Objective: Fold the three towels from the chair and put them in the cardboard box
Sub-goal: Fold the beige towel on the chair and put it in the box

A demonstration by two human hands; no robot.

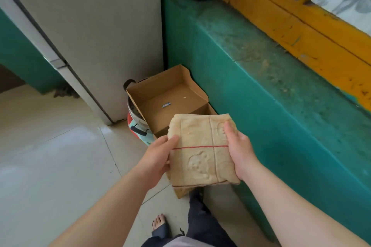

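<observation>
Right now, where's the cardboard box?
Head view, centre: the cardboard box sits open on the floor between the white fridge and the green ledge, just beyond the folded towel.

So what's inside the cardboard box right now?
No towels show in the cardboard box, just a small blue scrap and a pale crumb on its bottom. The folded towel, held by the left hand and right hand, hides the near part.

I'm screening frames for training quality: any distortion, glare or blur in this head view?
Head view: wide-angle bending curves the fridge edge and green ledge; soft daylight sheen on the floor tiles; folded towel and cardboard box reasonably sharp.
</observation>
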